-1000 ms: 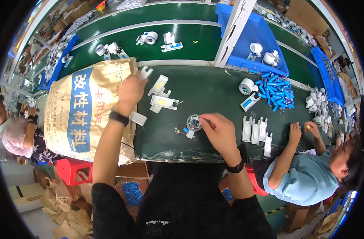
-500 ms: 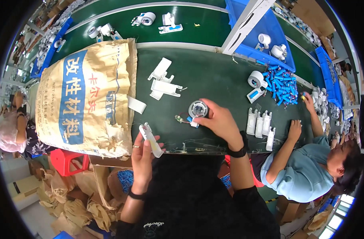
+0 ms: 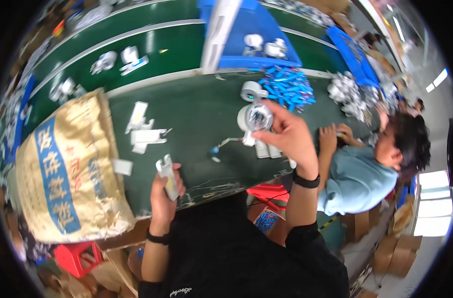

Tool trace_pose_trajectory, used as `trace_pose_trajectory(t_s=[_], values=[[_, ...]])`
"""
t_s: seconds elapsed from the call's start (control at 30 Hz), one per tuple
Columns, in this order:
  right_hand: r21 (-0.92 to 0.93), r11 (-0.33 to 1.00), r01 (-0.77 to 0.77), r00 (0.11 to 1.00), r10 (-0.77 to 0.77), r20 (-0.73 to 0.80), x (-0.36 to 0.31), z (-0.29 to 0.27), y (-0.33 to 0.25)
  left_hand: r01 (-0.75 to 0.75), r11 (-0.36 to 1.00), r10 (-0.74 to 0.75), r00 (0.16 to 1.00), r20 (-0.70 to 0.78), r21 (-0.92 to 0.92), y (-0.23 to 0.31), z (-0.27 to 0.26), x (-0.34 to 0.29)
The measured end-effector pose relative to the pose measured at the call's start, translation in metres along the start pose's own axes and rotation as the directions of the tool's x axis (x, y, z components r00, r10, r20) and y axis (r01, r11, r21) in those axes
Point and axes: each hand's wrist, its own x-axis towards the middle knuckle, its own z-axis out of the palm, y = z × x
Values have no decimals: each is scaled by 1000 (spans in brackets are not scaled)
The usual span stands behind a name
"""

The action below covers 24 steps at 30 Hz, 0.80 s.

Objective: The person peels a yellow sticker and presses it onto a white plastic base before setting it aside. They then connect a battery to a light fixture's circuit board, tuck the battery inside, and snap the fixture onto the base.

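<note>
My left hand (image 3: 162,199) is closed round a long white plastic casing half (image 3: 167,178), held upright above the table's near edge. Between the thumb and fingers of my right hand (image 3: 295,138) is a round white fan-like head (image 3: 259,117) with a short neck. Thin wires trail left from it to a small blue-ended piece (image 3: 215,149). Behind it, partly covered, another white round unit (image 3: 251,91) lies close to a heap of blue cylindrical cells (image 3: 287,87). Several white casing pieces (image 3: 148,136) rest on the table's left part.
A big tan sack (image 3: 70,174) stands on the left. A blue bin (image 3: 258,37) with white units sits beyond the white post (image 3: 220,37). At right a co-worker in a light blue shirt (image 3: 358,174) works beside piled white parts (image 3: 350,94). Red stools (image 3: 77,258) are below.
My right hand has raised the round head off the table area and moved right, its wires now hanging out. The whole view has turned and shifted. My left hand keeps its casing half.
</note>
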Motion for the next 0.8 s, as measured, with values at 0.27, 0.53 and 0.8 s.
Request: trace_pose_trajectory(t_s=[0.27,0.53,0.8], values=[[-293,877,-381,691,60,-720,10,-162,44,-3,995,3,1000,-7,100,-2,-2,-1],[-135,605,-785,333,228,-915,63,-224,249,25,994,-22,999,-33,106,-5,-22,-14],[-77,508,-858,309,391,-867,57,-195,325,37,998,-28,989,-146,60,-1,-26,-23]])
